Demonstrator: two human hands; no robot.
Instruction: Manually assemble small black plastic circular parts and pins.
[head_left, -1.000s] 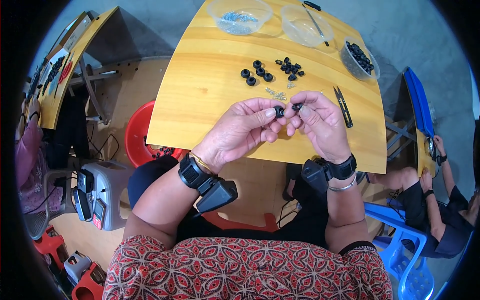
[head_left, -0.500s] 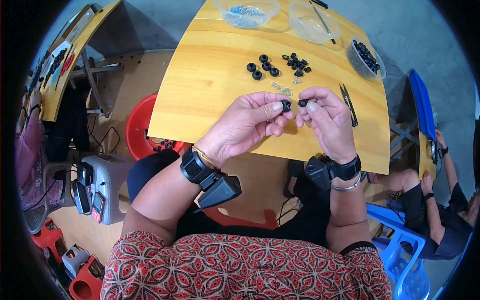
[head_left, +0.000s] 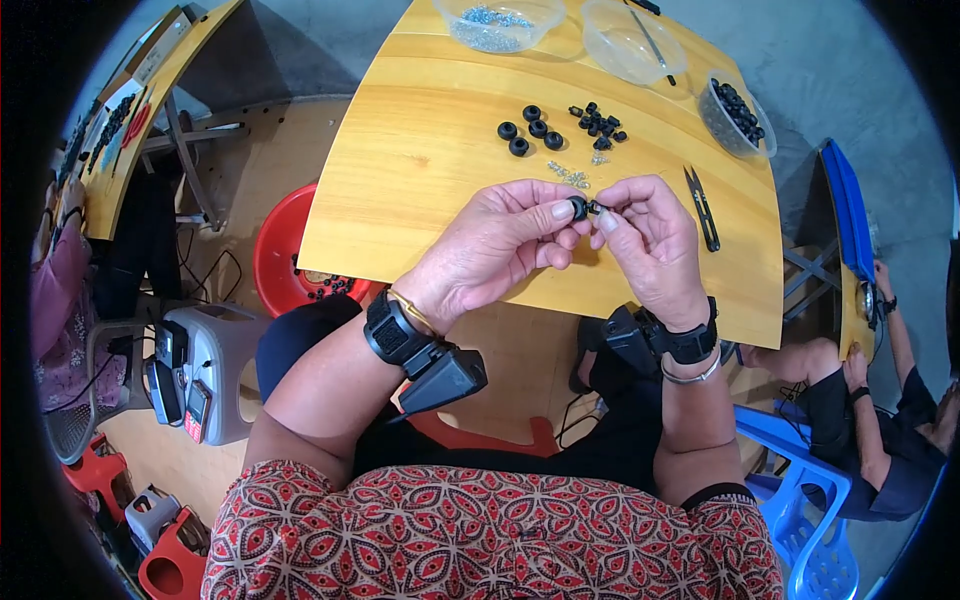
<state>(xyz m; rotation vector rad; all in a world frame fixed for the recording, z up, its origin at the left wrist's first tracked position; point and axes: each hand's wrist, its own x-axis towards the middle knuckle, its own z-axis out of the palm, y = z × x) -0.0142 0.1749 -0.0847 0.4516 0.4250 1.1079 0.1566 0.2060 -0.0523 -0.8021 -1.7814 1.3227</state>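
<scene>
My left hand [head_left: 505, 228] is closed in a pinch on a round black cord-lock body [head_left: 579, 207], held just over the near part of the table. Against its right side, my right hand [head_left: 655, 235] pinches a small black plunger [head_left: 595, 208]; the two pieces meet or nearly meet, and fingertips partly cover both. Beyond my fingers lies a little pile of small clear or silvery springs [head_left: 568, 175]. Farther back sit several loose round black bodies [head_left: 537, 129], with a cluster of small black plungers [head_left: 602, 125] to their right.
Black thread snips [head_left: 702, 208] lie right of my right hand. Clear bowls stand along the far side: one with springs [head_left: 490, 38], one with a thin rod [head_left: 630, 45], one with black pieces [head_left: 735, 115]. A red basin [head_left: 285, 250] is on the floor left. Other people sit at both sides.
My right hand has brought the plunger leftward against or close to the round body; the gap between the hands has closed. The left hand has hardly moved.
</scene>
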